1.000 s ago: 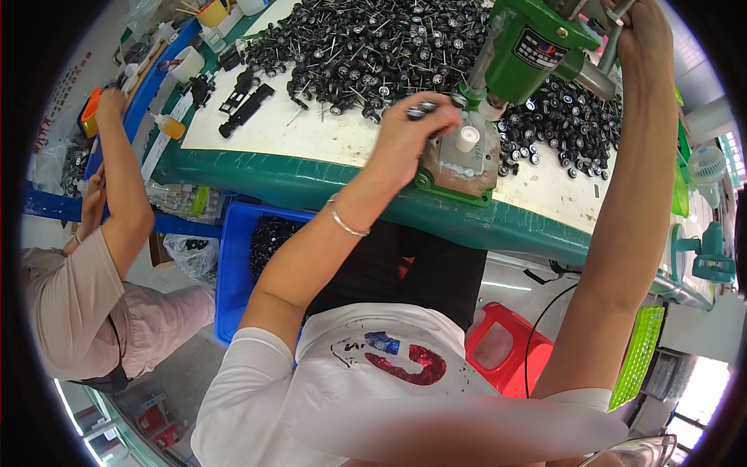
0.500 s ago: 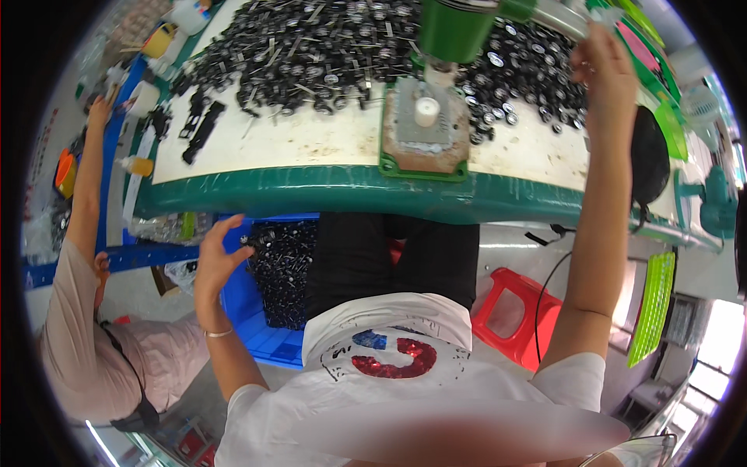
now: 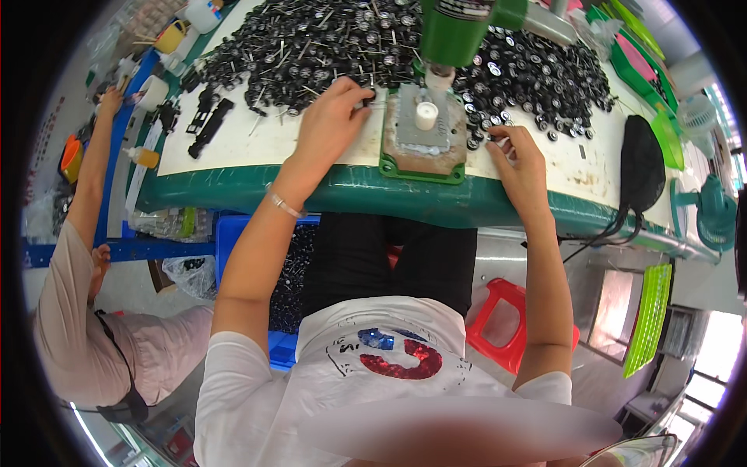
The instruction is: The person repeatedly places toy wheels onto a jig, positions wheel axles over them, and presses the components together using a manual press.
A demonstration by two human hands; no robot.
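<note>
My left hand [image 3: 331, 124] is over the table, left of the green press [image 3: 459, 35]. Its thumb and fingertips pinch a small black wheel with a thin metal axle [image 3: 372, 81] sticking up. My right hand [image 3: 520, 159] is right of the press base [image 3: 393, 159], its thumb and bent fingers closed on a small black wheel, partly hidden by the fingertips. A white round post [image 3: 426, 116] stands on the grey plate between the hands, under the press head. Behind my left hand spreads a heap of black wheels with axles [image 3: 311, 43]; loose black wheels [image 3: 537, 78] lie behind my right.
Dark plastic chassis pieces [image 3: 210, 128] lie at the table's left. A black cap-like item [image 3: 643, 163] hangs at the right edge. Below are a blue bin [image 3: 229, 233] of parts and a red stool [image 3: 498, 327]. A co-worker's arm [image 3: 89, 171] is at far left.
My left hand has risen from above the blue bin to the heap and grips a wheel with axle. The right has come down and inward from the lever side to the loose wheels.
</note>
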